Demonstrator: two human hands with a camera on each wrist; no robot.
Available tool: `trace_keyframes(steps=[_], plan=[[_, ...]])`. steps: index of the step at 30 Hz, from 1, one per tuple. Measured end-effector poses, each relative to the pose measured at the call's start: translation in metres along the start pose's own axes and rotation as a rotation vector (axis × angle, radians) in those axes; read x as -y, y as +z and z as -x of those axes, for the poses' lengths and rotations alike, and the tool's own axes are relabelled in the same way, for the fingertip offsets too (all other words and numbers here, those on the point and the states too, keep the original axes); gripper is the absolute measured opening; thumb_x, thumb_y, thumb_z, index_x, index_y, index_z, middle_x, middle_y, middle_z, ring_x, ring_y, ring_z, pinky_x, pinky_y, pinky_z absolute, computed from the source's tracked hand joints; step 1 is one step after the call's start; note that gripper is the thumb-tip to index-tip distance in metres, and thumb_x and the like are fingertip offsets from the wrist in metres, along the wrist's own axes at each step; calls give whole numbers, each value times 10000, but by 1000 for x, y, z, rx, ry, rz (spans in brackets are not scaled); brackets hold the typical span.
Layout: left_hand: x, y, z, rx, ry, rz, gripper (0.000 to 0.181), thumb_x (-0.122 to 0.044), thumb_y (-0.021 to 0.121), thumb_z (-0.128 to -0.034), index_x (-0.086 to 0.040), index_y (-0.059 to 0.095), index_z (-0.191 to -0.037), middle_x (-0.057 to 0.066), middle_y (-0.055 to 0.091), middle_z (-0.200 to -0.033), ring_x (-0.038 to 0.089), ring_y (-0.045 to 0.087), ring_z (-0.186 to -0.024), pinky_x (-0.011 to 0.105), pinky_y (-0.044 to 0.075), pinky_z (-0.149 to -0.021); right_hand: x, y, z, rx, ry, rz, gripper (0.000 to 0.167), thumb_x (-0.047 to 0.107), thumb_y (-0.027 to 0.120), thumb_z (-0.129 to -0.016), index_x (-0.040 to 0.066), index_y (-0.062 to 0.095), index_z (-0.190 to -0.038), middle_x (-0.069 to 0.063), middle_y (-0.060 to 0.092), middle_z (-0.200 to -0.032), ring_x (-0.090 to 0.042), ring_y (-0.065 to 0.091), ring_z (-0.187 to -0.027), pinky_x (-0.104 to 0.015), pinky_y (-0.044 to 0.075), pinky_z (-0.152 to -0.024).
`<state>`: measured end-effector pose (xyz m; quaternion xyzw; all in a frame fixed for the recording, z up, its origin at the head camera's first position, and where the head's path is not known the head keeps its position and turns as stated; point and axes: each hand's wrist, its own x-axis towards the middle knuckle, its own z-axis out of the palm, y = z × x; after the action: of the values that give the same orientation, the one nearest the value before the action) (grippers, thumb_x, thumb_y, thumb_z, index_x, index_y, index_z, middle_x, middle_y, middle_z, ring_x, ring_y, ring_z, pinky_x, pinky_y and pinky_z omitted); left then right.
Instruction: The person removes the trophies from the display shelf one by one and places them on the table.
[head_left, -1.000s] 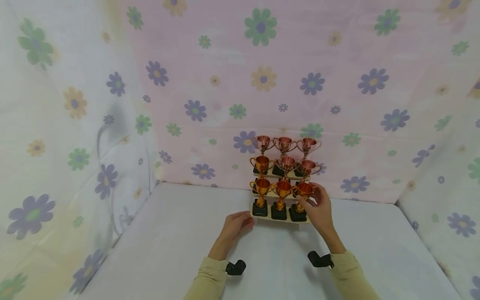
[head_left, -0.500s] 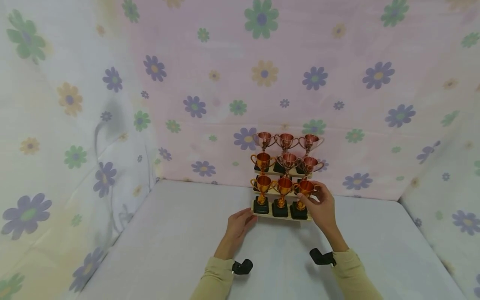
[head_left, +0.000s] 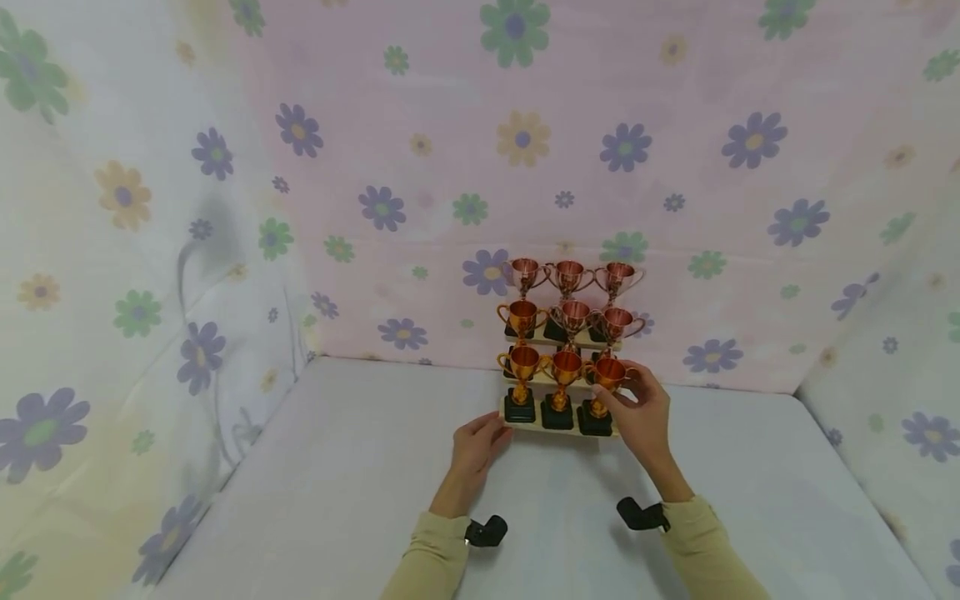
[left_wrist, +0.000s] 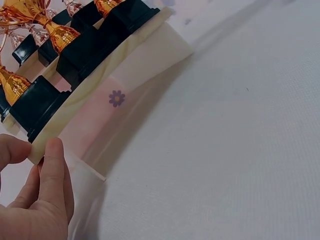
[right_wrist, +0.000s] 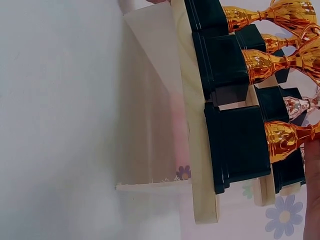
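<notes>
A small wooden tiered shelf [right_wrist: 201, 170] carries rows of little trophies with black bases. Three gold ones stand on the front tier. The middle tier has one gold trophy [head_left: 522, 317] and two rose-coloured ones; three rose-coloured trophies [head_left: 570, 276] fill the top tier. My right hand [head_left: 647, 412] holds the front-right gold trophy [head_left: 608, 373] by its cup, thumb in front; its base is on the board in the right wrist view. At the shelf's front-left corner, my left hand [head_left: 474, 446] pinches the end of the front board [left_wrist: 85, 95] between thumb and fingers.
The shelf stands on a white-covered table [head_left: 360, 467], near a pink flowered cloth backdrop [head_left: 435, 175]. Flowered cloth also hangs at the left and right sides. Black wrist cameras [head_left: 487, 532] are strapped to both wrists.
The head view has shifted slightly, so the whole scene sits a little higher. Early on, my left hand slid slightly in along the shelf's corner. The right hand keeps its hold on the trophy.
</notes>
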<state>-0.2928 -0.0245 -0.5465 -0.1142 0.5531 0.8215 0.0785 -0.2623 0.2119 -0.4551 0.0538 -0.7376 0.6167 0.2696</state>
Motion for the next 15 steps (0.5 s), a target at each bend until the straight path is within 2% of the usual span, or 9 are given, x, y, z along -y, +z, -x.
trace_keyframes(steps=[5, 7, 9, 12, 15], plan=[[-3, 3, 1, -33, 29, -4, 382, -71, 569, -1027, 138, 547, -1346, 280, 573, -1336, 190, 646, -1038, 327, 582, -973, 2, 1, 1, -3, -54, 31, 472, -94, 783, -825, -113, 595, -1257, -173, 653, -1101, 4, 627, -899, -152, 585, -808], [-3, 5, 2, -43, 32, 3, 383, -79, 574, -1026, 132, 552, -1344, 273, 575, -1334, 194, 643, -1044, 330, 580, -977, -4, 0, 1, -16, -76, 45, 487, -110, 790, -808, -102, 601, -1257, -212, 652, -1116, 11, 627, -903, -150, 584, -805], [-3, 6, 3, -44, 28, 15, 388, -79, 579, -1023, 135, 548, -1346, 276, 572, -1338, 198, 642, -1049, 335, 578, -981, -11, -2, 3, -31, -88, 54, 498, -112, 800, -796, -74, 616, -1257, -189, 658, -1125, 19, 627, -906, -135, 579, -793], [-2, 7, 3, -53, 6, 15, 396, -91, 582, -1025, 126, 546, -1354, 277, 562, -1360, 206, 641, -1063, 341, 572, -991, -23, -7, 6, -39, -98, 42, 519, -111, 814, -781, -30, 633, -1260, -87, 671, -1128, 13, 640, -915, -134, 579, -784], [-1, 8, 3, -60, -8, 14, 399, -96, 586, -1023, 122, 547, -1355, 281, 557, -1370, 222, 641, -1082, 341, 570, -994, -26, -13, 11, -28, -136, 13, 526, -127, 811, -774, -32, 634, -1259, 8, 673, -1120, -8, 658, -931, -149, 586, -782]])
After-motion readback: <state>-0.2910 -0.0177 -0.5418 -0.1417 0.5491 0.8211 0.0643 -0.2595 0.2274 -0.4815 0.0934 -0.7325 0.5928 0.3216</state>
